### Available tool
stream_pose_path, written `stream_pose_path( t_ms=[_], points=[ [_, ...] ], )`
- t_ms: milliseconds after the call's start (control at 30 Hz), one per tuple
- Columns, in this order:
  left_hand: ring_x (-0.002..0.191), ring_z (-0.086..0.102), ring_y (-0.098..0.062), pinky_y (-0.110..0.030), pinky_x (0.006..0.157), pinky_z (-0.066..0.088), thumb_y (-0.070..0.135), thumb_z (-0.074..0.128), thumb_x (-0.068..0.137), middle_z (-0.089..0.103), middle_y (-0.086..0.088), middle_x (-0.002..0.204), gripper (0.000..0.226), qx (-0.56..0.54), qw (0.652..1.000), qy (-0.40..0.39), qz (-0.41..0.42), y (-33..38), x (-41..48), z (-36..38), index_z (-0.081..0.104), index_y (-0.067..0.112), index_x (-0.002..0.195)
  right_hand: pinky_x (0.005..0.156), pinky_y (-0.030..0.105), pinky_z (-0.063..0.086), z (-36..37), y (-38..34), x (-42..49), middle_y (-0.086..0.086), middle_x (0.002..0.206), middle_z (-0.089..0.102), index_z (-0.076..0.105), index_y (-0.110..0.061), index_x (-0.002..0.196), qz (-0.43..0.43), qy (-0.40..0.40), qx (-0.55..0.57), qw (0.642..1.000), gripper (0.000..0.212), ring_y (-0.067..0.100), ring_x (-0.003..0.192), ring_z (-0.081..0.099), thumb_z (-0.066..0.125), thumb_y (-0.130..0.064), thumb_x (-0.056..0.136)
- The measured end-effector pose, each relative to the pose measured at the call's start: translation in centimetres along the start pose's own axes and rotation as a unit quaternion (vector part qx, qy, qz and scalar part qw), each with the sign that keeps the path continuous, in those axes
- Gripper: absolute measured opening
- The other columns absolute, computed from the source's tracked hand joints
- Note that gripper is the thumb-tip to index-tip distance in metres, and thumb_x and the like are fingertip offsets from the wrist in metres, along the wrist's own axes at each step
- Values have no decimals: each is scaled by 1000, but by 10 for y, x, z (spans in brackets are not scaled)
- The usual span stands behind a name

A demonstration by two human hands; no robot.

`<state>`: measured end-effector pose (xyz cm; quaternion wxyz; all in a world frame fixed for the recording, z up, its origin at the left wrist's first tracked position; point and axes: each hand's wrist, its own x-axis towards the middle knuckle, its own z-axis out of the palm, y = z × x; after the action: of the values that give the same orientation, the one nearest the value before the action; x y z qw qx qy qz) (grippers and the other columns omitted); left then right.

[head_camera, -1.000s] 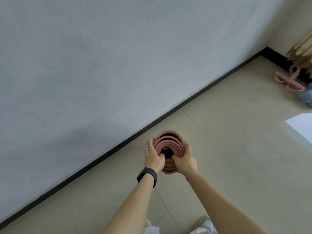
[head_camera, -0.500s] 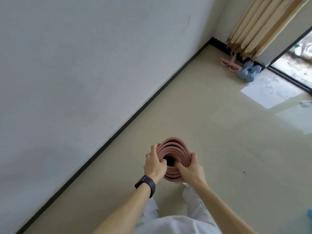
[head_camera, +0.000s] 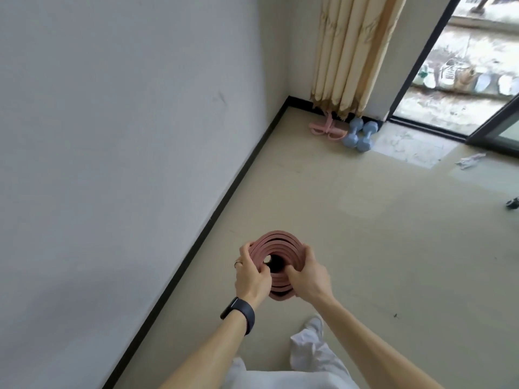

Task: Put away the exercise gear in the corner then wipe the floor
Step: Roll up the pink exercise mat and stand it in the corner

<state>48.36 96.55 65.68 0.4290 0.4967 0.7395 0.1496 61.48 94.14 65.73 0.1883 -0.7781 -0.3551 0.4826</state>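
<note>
Rolled pink foam exercise mat (head_camera: 276, 249) sits end-on between my outstretched arms above the beige floor (head_camera: 365, 234); left hand (head_camera: 252, 277) and right hand (head_camera: 309, 277) clasp its sides, thumbs at the core.

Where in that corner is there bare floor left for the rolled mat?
Bare floor lies between the wall's black skirting and the pink pedal puller. Under the curtain it is crowded: puller and blue dumbbells sit close together.
</note>
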Motion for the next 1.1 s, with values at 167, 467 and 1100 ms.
stream_pose_path(
  t_ms=[167,467,1100],
  points=[
    [86,63,-35,-38,76,52,30,57,90,55,-13,120,59,146,986,-32,69,83,68,15,18,36,134,61,19,41,-65,-37,65,-3,93,70,38,-38,138,-47,37,-23,998,56,16,67,61,53,-28,86],
    [101,61,-29,-31,76,42,31,58,91,61,-9,116,65,141,974,-32,177,214,219,56,21,37,144,82,33,49,-168,-117,226,-3,92,73,34,-45,139,-108,88,-91,986,55,21,73,62,52,-31,89],
    [115,60,-22,-27,87,46,35,57,96,59,-3,133,68,95,976,-35,195,459,522,131,21,35,154,84,38,56,-313,-275,556,-4,127,66,26,-51,149,-183,152,-101,966,68,19,101,67,62,-33,94]
  ],
)
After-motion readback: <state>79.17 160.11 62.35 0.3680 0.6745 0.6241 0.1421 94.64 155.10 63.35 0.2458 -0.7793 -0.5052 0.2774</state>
